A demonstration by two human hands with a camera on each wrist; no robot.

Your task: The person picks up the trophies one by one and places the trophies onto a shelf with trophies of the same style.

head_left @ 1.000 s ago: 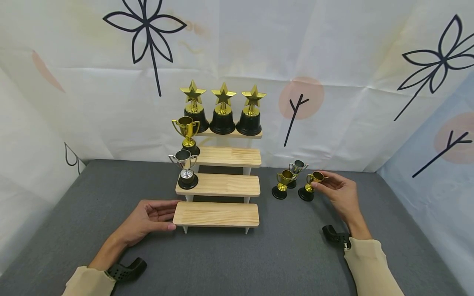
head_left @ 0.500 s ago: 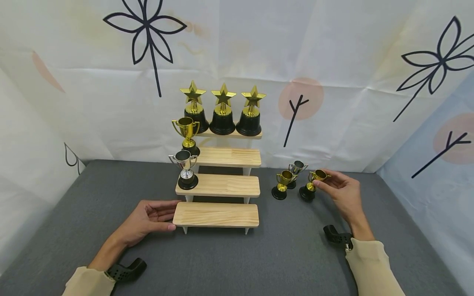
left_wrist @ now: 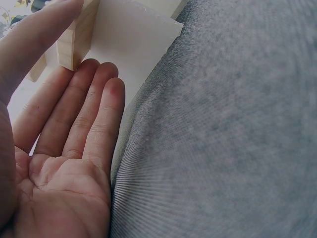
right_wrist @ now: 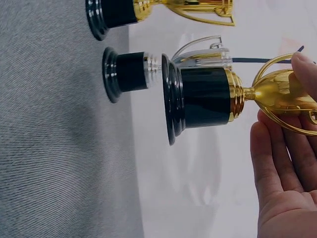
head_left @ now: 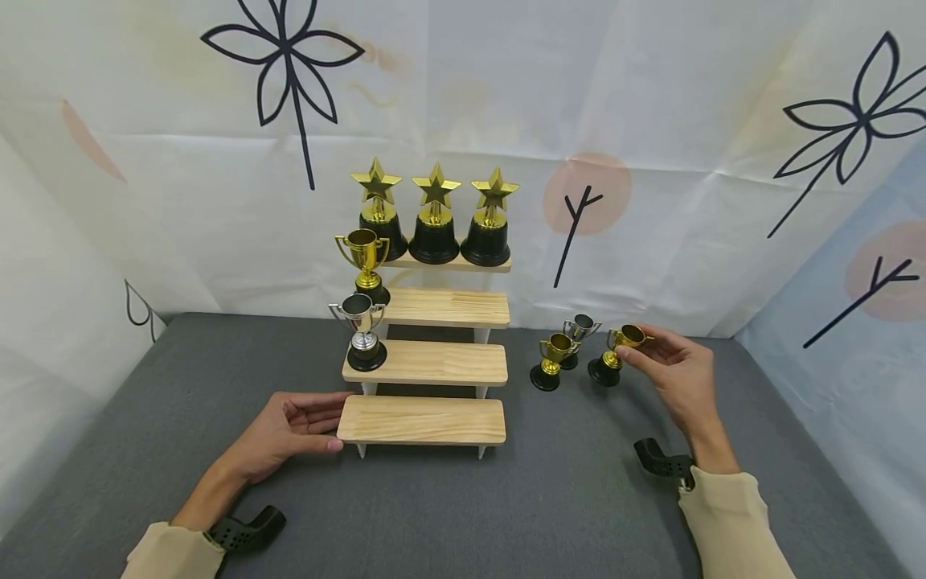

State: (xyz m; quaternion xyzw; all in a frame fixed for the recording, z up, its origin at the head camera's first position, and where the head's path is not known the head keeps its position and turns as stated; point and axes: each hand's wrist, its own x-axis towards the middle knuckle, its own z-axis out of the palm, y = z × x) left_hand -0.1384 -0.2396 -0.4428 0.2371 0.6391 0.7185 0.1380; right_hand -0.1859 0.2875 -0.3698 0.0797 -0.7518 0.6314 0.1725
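My right hand point(head_left: 680, 382) holds a small gold trophy cup point(head_left: 604, 371) by its cup, thumb on one side and fingers on the other. In the right wrist view its black base point(right_wrist: 205, 97) is off the table. Beside it stand another gold trophy cup point(head_left: 555, 352) and, partly hidden behind, a silver trophy cup point(head_left: 581, 325). My left hand point(head_left: 282, 426) touches the left end of the bottom step of a wooden tiered stand point(head_left: 423, 420). Straight fingers point(left_wrist: 101, 124) meet the board's end in the left wrist view.
Three gold star trophies point(head_left: 436, 213) line the top step. A larger gold cup point(head_left: 366, 256) and a silver cup point(head_left: 363, 331) stand at the left ends of the two middle steps. Behind the grey table point(head_left: 463, 515) hangs a printed white cloth point(head_left: 651, 80).
My right hand has raised the gold trophy cup off the table and shifted slightly right and back. The left hand and the stand stay where they were.
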